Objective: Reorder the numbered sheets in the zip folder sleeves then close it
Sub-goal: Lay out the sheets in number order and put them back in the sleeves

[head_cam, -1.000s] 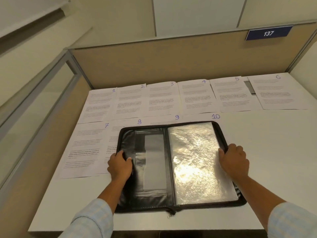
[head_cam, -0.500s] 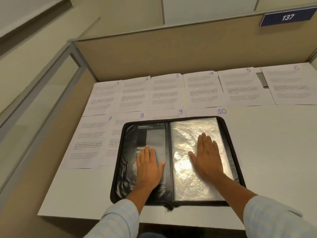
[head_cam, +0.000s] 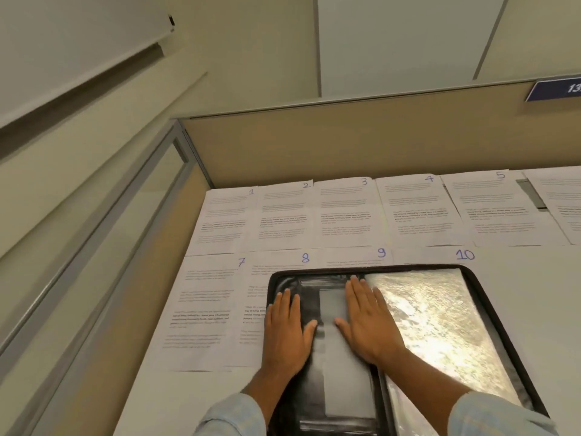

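The zip folder (head_cam: 309, 294) is laid open on the surface (head_cam: 534, 294), near its front edge, with the black inner cover to the left and the stack of clear sleeves (head_cam: 440, 316) to the right, glinting under the light. Both hands are pressed flat on the left cover, fingers straight and close together, nothing gripped. The left hand (head_cam: 287, 328) is set near the outer edge and the right hand (head_cam: 366, 325) just beside the spine, with a grey pocket (head_cam: 342, 372) showing between them.

The numbered sheets are spread out beyond the folder. Sheet 1 (head_cam: 226, 221) through sheet 5 (head_cam: 500, 209) are lined up along the partition (head_cam: 345, 146). Sheet 7 (head_cam: 204, 309) lies just left of the folder, while sheet 8 (head_cam: 283, 265), sheet 9 (head_cam: 355, 258) and sheet 10 (head_cam: 440, 256) are partly covered by it. No sheet can be seen inside the sleeves, so the refilling is judged not yet begun.

The sheets are expected to be light and limp and easily creased. Each is best pinched at a free corner or edge, then supported along its length while it is fed in. The sleeves look slick and floppy, so the mouth of each will probably have to be held apart by one hand. The covered sheets should be freed by lifting or shifting the folder rather than by dragging them out. The folder seems soft-covered and heavier, and is best taken by its outer edges. The zip pull cannot be made out.
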